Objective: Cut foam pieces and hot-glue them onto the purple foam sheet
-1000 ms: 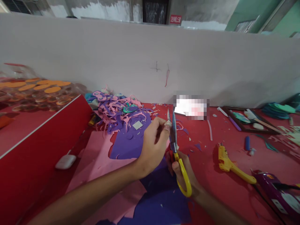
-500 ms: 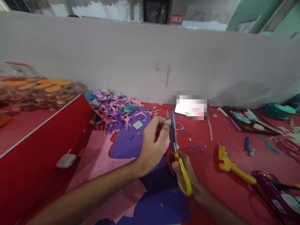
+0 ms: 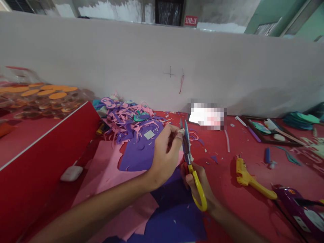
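My right hand (image 3: pixel 199 189) grips yellow-handled scissors (image 3: pixel 190 161), blades pointing up and away over the red table (image 3: pixel 227 175). My left hand (image 3: pixel 165 155) is pinched on a tiny whitish scrap (image 3: pixel 181 132) held right against the blades. Under both hands lie a purple foam sheet (image 3: pixel 141 152) and a pink foam sheet (image 3: pixel 106 172).
A heap of pink and purple offcuts (image 3: pixel 126 118) lies behind the sheets. A yellow glue gun (image 3: pixel 249 179) and a purple tool (image 3: pixel 298 209) are on the right, a dark tray (image 3: pixel 270 130) further back. A white earbud case (image 3: pixel 71 173) sits left beside a red box (image 3: pixel 37 158). A grey partition wall (image 3: pixel 152 60) closes the back.
Both hands and the scissors have crept slightly up and away; the pinch on the scrap at the blades is unchanged.
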